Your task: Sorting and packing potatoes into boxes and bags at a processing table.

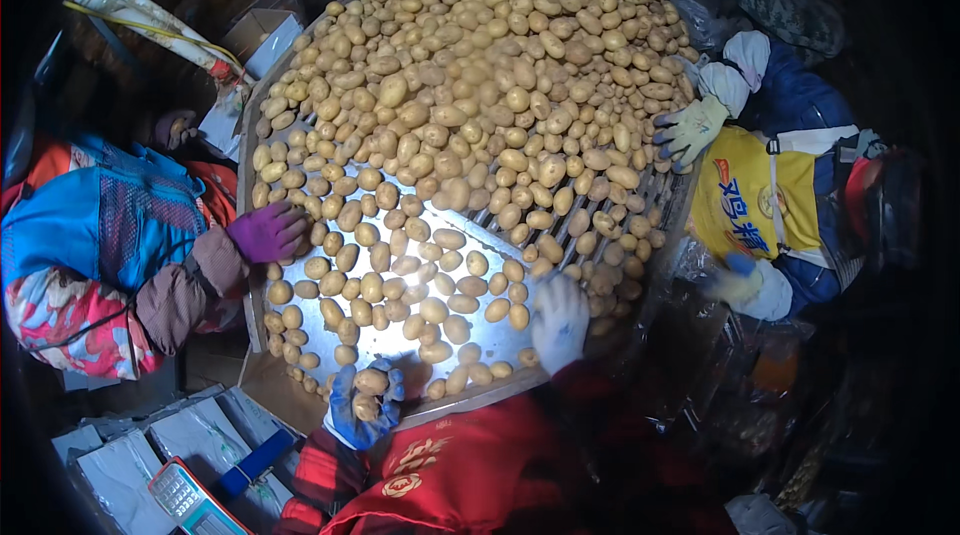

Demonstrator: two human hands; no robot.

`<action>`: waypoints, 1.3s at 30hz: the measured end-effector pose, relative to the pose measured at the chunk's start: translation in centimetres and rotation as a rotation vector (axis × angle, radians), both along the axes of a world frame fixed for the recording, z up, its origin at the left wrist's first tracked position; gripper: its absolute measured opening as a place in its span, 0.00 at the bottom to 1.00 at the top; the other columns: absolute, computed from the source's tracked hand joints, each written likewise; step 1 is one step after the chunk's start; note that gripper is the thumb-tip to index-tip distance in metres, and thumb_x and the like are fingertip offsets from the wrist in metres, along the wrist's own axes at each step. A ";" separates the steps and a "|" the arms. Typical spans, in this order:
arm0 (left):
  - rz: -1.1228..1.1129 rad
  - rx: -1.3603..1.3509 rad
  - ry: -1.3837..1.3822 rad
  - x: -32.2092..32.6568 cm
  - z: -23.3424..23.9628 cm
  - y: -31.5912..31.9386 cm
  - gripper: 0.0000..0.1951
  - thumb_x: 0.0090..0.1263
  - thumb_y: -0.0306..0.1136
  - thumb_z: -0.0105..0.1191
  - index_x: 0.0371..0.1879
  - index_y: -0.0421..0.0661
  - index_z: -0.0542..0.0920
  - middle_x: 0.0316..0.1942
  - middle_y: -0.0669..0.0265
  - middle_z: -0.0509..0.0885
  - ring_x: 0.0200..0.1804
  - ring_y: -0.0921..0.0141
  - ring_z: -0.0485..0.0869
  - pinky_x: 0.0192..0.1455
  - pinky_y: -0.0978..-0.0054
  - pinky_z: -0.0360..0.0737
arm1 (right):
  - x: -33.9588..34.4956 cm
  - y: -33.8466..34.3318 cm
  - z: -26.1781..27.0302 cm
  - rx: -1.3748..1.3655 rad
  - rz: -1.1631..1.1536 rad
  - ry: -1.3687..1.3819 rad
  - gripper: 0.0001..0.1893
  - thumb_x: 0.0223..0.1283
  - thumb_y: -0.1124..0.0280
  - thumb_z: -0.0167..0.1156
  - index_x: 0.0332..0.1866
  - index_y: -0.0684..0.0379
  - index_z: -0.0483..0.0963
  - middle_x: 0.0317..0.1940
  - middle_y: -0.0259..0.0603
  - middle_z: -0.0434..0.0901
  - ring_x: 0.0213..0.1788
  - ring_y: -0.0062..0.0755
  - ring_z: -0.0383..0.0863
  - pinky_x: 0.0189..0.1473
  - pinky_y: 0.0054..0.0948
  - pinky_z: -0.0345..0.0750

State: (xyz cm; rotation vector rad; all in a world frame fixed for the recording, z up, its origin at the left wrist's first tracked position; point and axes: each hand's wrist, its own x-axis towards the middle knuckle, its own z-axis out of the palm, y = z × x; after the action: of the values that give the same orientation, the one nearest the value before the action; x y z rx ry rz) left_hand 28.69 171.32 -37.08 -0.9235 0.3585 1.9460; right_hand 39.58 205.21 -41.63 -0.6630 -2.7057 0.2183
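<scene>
My left hand (343,409), in a blue and white work glove, is turned palm up at the near edge of the sorting table. It cups two potatoes (370,382), one above the other. My right hand (561,321), in a white glove, is blurred and reaches palm down over the table's right part. Potatoes (518,316) lie just left of its fingers; whether it grips one is hidden. Loose potatoes are spread over the shiny metal sheet (330,347) before me. Behind them rises a large heap of potatoes (480,77), partly resting on slatted bars (491,222).
On the left, a person's purple-gloved hand (270,232) touches potatoes. Opposite, another person's pale-gloved hand (694,129) rests by the heap; their other hand (742,287) is blurred. Cartons (199,430) and a keypad device (184,494) are at lower left. A cardboard flap (277,388) adjoins the table.
</scene>
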 end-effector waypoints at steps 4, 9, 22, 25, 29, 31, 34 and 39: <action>-0.002 0.155 0.016 -0.1 -0.1 -0.3 0.29 0.71 0.56 0.58 0.58 0.43 0.79 0.52 0.60 0.84 0.53 0.62 0.84 0.50 0.66 0.85 | -1.1 -3.6 2.5 0.068 0.223 -0.237 0.25 0.55 0.69 0.59 0.62 0.54 0.73 0.58 0.42 0.74 0.61 0.46 0.73 0.66 0.58 0.62; -0.089 0.195 -0.022 0.9 -1.3 1.7 0.31 0.70 0.53 0.59 0.65 0.43 0.75 0.57 0.59 0.81 0.57 0.62 0.81 0.56 0.63 0.83 | -7.9 -5.2 -4.0 0.141 0.291 -0.415 0.19 0.66 0.69 0.50 0.62 0.50 0.74 0.51 0.39 0.79 0.58 0.38 0.76 0.64 0.48 0.65; 0.048 0.171 0.376 -1.0 -6.7 8.1 0.39 0.71 0.71 0.45 0.71 0.55 0.71 0.72 0.57 0.71 0.72 0.50 0.68 0.66 0.42 0.74 | -5.0 -8.1 3.9 -0.429 0.474 -0.030 0.18 0.56 0.63 0.64 0.53 0.49 0.78 0.45 0.43 0.84 0.52 0.44 0.81 0.52 0.43 0.76; -0.767 -0.744 1.706 -0.7 -4.7 9.6 0.36 0.72 0.68 0.46 0.67 0.51 0.71 0.68 0.58 0.74 0.67 0.54 0.72 0.60 0.52 0.80 | -4.7 2.2 1.1 -0.740 0.200 0.353 0.15 0.57 0.72 0.60 0.50 0.58 0.79 0.42 0.44 0.83 0.36 0.43 0.82 0.39 0.34 0.79; -0.715 -0.436 1.358 -0.1 -1.2 11.6 0.22 0.78 0.50 0.47 0.64 0.50 0.69 0.60 0.67 0.76 0.63 0.64 0.75 0.67 0.58 0.68 | -5.0 15.1 -2.3 0.376 0.063 -0.472 0.19 0.59 0.66 0.57 0.57 0.49 0.77 0.58 0.38 0.76 0.59 0.41 0.73 0.63 0.45 0.65; -0.484 -0.065 1.003 0.1 0.0 11.1 0.24 0.78 0.55 0.45 0.59 0.47 0.71 0.59 0.61 0.75 0.62 0.60 0.75 0.62 0.55 0.75 | -8.4 13.9 -2.3 0.386 0.023 -0.775 0.13 0.64 0.65 0.54 0.52 0.46 0.79 0.52 0.33 0.80 0.56 0.36 0.75 0.58 0.46 0.68; -0.123 0.304 0.115 0.0 1.2 10.9 0.28 0.77 0.59 0.44 0.61 0.47 0.69 0.59 0.56 0.74 0.61 0.56 0.75 0.57 0.54 0.81 | -10.0 14.7 -0.8 0.382 0.094 -0.928 0.15 0.56 0.61 0.64 0.50 0.45 0.79 0.45 0.32 0.82 0.53 0.38 0.79 0.51 0.45 0.71; -0.043 0.350 0.015 0.4 -0.6 8.1 0.34 0.73 0.66 0.46 0.66 0.50 0.73 0.63 0.59 0.78 0.65 0.52 0.76 0.61 0.50 0.79 | -6.4 13.2 2.9 -0.086 0.147 -0.518 0.22 0.52 0.62 0.65 0.55 0.47 0.76 0.45 0.42 0.81 0.49 0.45 0.82 0.48 0.50 0.76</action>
State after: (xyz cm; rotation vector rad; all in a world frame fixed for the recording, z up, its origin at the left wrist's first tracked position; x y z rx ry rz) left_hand 29.06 179.39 -37.68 -0.6680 0.0405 1.8986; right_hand 33.14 218.43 -38.76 -0.6111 -3.2635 0.2249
